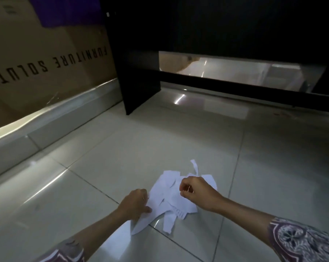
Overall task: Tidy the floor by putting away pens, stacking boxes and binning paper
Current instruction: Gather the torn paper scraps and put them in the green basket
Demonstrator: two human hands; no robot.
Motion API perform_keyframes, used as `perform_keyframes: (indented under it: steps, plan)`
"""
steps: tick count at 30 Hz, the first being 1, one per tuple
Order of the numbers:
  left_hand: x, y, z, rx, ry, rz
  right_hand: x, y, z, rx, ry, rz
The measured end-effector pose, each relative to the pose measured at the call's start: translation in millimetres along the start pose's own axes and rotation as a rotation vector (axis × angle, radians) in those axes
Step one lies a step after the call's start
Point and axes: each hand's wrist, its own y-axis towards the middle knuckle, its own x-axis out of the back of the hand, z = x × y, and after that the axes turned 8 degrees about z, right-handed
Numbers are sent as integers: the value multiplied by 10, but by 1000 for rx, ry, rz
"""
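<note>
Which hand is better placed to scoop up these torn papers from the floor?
Probably the left hand: it grips the near-left edge of the torn papers down at the tiled floor. The right hand is curled over the middle of the pile, seemingly pinching one scrap.

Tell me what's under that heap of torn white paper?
The paper scraps lie on pale glossy floor tiles, across a grout line. Whether anything else lies beneath is hidden by the paper. The left hand and right hand also cover parts of the pile.
</note>
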Motion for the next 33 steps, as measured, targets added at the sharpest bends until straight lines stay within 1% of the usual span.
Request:
perform_keyframes:
  steps: [3, 8, 15, 18, 23, 27, 28, 30, 33]
  plan:
    - [-142, -9, 68, 35, 12, -22, -113, 105, -48, -2, -5, 17]
    - [-214, 89, -26, 60, -90, -173, -233, 212, -137, -22, 4, 16]
    - [-325, 231, -107, 41, -246, -186, -256, 197, -318, -53, 35, 21]
    - [-258, 183, -58, -6, -339, -232, -232, 185, -393, -62, 22, 20]
    - [-27, -33, 134, -64, -388, -312, -223, 226, -454, -67, -14, 0]
    - [130, -230, 360, -39, -439, -386, -322, 285, -352, -17, -42, -10]
    - [167, -277, 421, -29, -446, -402, -353, 298, -299, 18, -52, 23]
    - [227, -354, 521, -9, -450, -424, -411, 326, -206, 110, -111, 150]
    - [274, -462, 663, 19, -453, -436, -553, 373, -89, 280, -354, 333]
